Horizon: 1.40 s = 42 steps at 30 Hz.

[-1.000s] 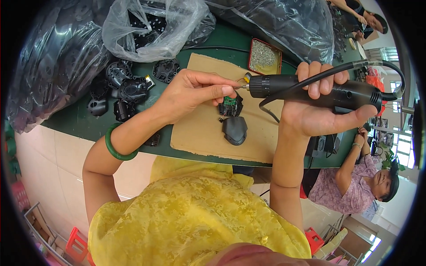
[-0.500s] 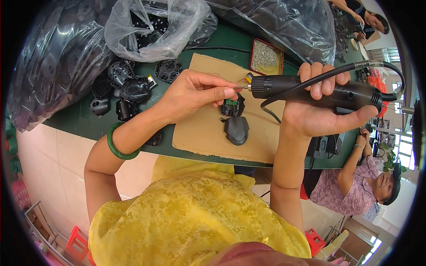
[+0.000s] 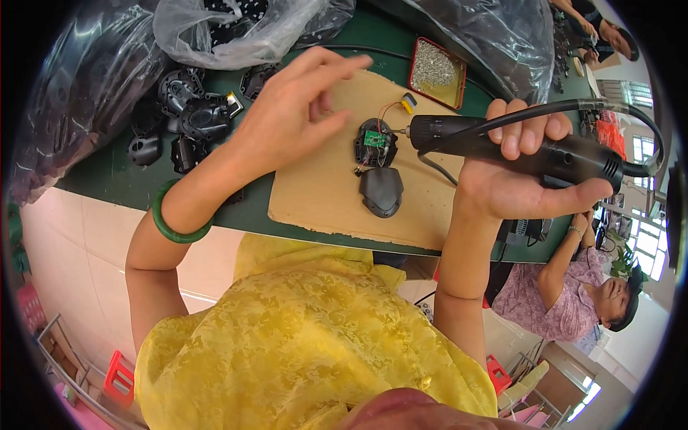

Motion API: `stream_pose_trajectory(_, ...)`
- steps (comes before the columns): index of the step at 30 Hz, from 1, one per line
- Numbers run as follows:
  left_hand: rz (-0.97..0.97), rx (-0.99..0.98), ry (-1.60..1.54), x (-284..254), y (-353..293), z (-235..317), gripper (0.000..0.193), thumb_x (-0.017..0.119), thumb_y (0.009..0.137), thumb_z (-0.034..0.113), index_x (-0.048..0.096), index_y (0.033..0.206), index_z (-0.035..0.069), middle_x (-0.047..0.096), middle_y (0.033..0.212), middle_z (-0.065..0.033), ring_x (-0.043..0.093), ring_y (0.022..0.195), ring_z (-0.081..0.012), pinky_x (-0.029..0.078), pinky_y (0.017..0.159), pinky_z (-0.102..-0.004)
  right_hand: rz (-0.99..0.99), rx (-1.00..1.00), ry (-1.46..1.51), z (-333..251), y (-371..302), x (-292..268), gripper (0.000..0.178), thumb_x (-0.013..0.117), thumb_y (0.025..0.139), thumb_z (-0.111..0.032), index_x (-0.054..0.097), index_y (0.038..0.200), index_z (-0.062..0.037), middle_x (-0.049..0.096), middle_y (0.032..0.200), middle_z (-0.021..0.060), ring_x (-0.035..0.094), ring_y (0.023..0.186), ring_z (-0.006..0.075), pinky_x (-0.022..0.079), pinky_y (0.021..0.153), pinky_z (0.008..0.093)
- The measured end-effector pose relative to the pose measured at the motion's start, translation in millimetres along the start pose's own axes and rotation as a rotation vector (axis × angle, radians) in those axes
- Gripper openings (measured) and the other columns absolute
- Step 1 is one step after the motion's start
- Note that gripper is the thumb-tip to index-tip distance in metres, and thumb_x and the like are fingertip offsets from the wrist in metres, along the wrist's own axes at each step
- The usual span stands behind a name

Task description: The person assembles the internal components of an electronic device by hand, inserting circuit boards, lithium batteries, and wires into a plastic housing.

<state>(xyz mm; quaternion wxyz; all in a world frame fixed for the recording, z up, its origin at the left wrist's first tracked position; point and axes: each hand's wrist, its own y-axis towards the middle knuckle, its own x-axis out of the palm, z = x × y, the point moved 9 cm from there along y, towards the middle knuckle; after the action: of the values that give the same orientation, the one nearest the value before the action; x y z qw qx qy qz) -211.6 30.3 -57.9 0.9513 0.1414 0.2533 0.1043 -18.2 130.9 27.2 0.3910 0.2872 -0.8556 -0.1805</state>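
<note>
My right hand [image 3: 527,161] is wrapped round a black electric screwdriver [image 3: 459,135], its thumb stretched along the body. The tool lies roughly level, and its bit points left over a black plastic housing [image 3: 364,152] with a green circuit board [image 3: 374,139]. Thin wires run from the board to a small yellow-wrapped part [image 3: 408,103]. Just nearer to me lies a dark rounded shell piece [image 3: 381,192]. My left hand [image 3: 297,107], with a green bangle [image 3: 166,223] on its forearm, hovers over the cardboard's left side, fingers apart, holding nothing.
Cardboard [image 3: 315,193] lies on the green table [image 3: 251,204]. A red-rimmed tray of small screws [image 3: 436,72] stands behind it. Black housings [image 3: 204,118] are heaped at left, near clear plastic bags [image 3: 236,54]. The tool's cable [image 3: 638,118] loops at right. A co-worker [image 3: 559,294] sits at right.
My left hand has let go of the screwdriver's tip and drawn back left and away, its fingers spreading. The circuit board is now uncovered. My right hand keeps its hold on the screwdriver.
</note>
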Motion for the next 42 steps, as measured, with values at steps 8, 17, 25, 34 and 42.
stream_pose_trajectory(8,-0.256,0.213,0.131,33,-13,11,0.055,0.082,0.075,0.02,0.066,0.124,0.004,0.06,0.12,-0.0087,0.061,0.106,-0.03,0.051,0.089,-0.0389,0.004,0.041,-0.142,21,-18,8,0.084,0.042,0.083,-0.089,0.06,0.095,-0.0077,0.055,0.071,0.0016,0.05,0.059,0.0134,0.042,0.06,0.0285)
stream_pose_trajectory(17,-0.222,0.245,0.189,33,-15,10,0.052,0.083,0.072,0.02,0.067,0.119,0.004,0.06,0.117,-0.0057,0.061,0.099,-0.0271,0.052,0.085,-0.038,-0.076,0.067,-0.174,37,-22,14,0.086,0.042,0.082,-0.09,0.06,0.098,-0.0071,0.056,0.073,0.0029,0.051,0.059,0.0144,0.044,0.061,0.0296)
stream_pose_trajectory(25,-0.207,0.231,0.165,34,-17,4,0.05,0.084,0.071,0.019,0.067,0.115,0.004,0.059,0.116,-0.0048,0.062,0.097,-0.0256,0.052,0.083,-0.0381,-0.083,0.074,-0.141,40,-23,13,0.089,0.038,0.08,-0.093,0.056,0.1,-0.0078,0.056,0.073,0.0046,0.052,0.058,0.0161,0.046,0.059,0.0308)
stream_pose_trajectory(34,-0.197,0.239,0.173,34,-18,4,0.049,0.084,0.07,0.019,0.067,0.114,0.004,0.059,0.116,-0.0045,0.062,0.097,-0.0256,0.053,0.083,-0.038,-0.097,0.101,-0.198,42,-22,17,0.089,0.041,0.078,-0.093,0.06,0.097,-0.0083,0.056,0.072,0.0012,0.05,0.059,0.0131,0.042,0.06,0.0285)
stream_pose_trajectory(42,-0.197,0.224,0.168,34,-17,2,0.049,0.085,0.069,0.018,0.068,0.113,0.004,0.06,0.116,-0.0042,0.062,0.099,-0.0257,0.052,0.085,-0.038,-0.099,0.095,-0.236,45,-22,25,0.089,0.042,0.077,-0.094,0.058,0.095,-0.0079,0.055,0.07,0.0015,0.049,0.058,0.0129,0.042,0.058,0.0282)
